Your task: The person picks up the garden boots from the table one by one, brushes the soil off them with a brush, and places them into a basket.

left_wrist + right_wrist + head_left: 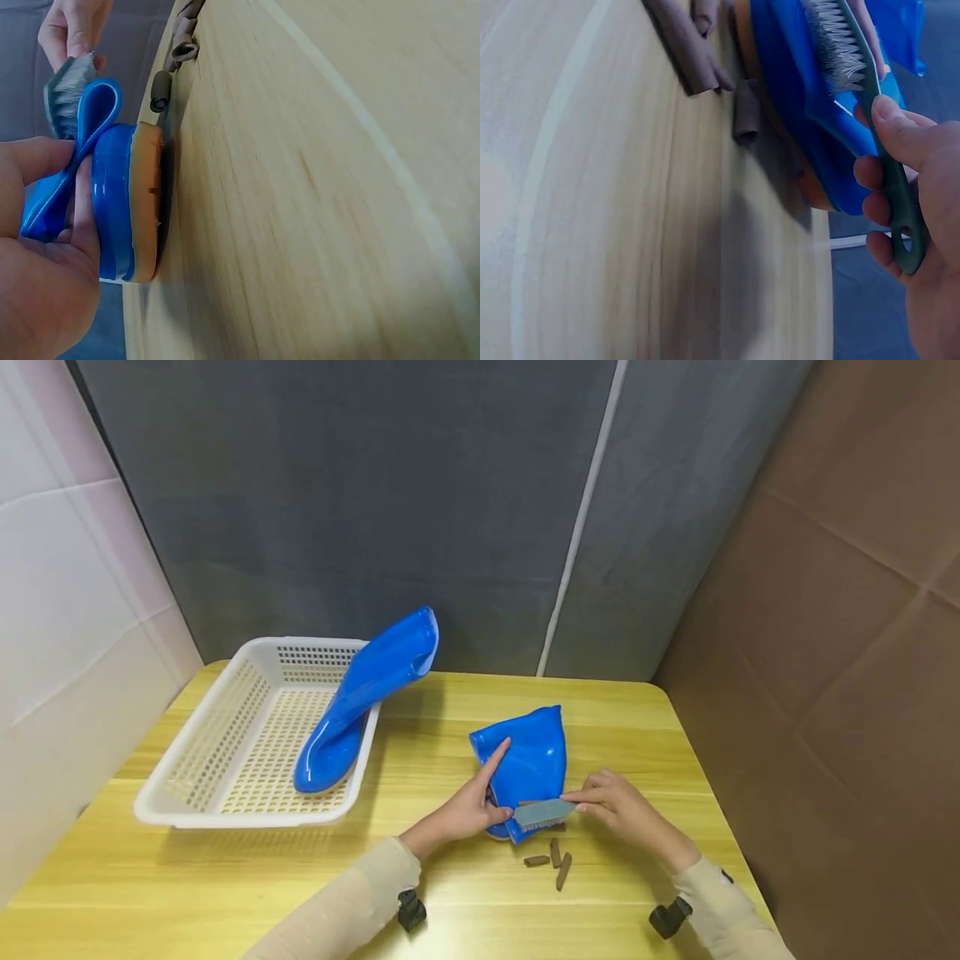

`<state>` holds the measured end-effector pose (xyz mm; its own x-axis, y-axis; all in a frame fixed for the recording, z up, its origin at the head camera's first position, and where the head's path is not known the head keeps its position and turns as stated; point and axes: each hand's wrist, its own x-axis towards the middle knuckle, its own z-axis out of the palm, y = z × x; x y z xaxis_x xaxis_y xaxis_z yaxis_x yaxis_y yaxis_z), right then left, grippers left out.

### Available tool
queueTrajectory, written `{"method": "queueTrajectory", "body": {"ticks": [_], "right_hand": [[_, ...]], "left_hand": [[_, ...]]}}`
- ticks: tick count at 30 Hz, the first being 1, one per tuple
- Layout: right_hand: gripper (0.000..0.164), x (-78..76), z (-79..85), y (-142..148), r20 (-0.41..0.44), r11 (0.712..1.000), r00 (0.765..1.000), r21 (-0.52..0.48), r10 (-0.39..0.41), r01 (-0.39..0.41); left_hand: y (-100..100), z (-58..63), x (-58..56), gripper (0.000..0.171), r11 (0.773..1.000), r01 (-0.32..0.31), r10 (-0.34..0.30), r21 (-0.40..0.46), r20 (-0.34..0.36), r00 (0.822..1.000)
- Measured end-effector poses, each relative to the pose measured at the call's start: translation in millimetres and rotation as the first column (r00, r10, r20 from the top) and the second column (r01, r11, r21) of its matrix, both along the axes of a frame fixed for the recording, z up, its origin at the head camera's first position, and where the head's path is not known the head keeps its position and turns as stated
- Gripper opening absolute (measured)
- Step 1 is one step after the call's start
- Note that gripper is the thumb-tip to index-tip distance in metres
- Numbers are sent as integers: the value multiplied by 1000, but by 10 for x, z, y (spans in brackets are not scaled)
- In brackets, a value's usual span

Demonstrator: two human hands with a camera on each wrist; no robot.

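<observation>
A shiny blue rubber boot is on the table between the hands, its orange-tan sole facing the tabletop in the left wrist view. My left hand grips the boot, with the thumb on one side of its pale-lined, folded edge and fingers on the other. My right hand holds a scrubbing brush by its grey-green handle. The brush's white bristles are against or just over the boot; contact cannot be made out.
Several brown rolled pieces lie in front of the boot. At the left stands a white perforated basket, a second blue boot leaning over its right rim. Dark cloth hangs behind the wooden table.
</observation>
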<state>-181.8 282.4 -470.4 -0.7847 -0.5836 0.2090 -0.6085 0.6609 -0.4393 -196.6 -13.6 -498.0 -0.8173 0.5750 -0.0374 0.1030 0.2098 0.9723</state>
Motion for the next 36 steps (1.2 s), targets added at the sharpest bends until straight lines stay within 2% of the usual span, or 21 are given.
{"method": "queueTrajectory", "body": {"ticks": [5, 10, 15, 21, 27, 33, 36], "right_hand": [[26, 29, 55, 43, 37, 996, 998, -71, -59, 61], [26, 20, 154, 63, 35, 986, 991, -104, -126, 129], [26, -46, 239, 34, -36, 986, 988, -84, -149, 146], [28, -195, 339, -68, -130, 984, 976, -29, -175, 173], [29, -288, 331, -117, -212, 988, 969, 56, -129, 144], [29, -287, 245, -83, -207, 994, 977, 82, -59, 78], [28, -254, 212, -66, -174, 996, 984, 85, -25, 41]], "left_hand": [[8, 15, 11, 103, 999, -36, 36, -30, -5, 999], [10, 31, 22, 103, 998, -59, 59, -36, 5, 998], [13, 33, 23, 103, 997, -55, 55, -47, -9, 998], [20, 35, 15, 102, 998, -54, 53, -40, -16, 998], [25, 32, 21, 99, 999, -33, 33, -37, -6, 999], [7, 31, 26, 95, 998, -24, 23, -59, -4, 1000], [-4, 26, 20, 95, 998, -20, 19, -58, -12, 1000]]}}
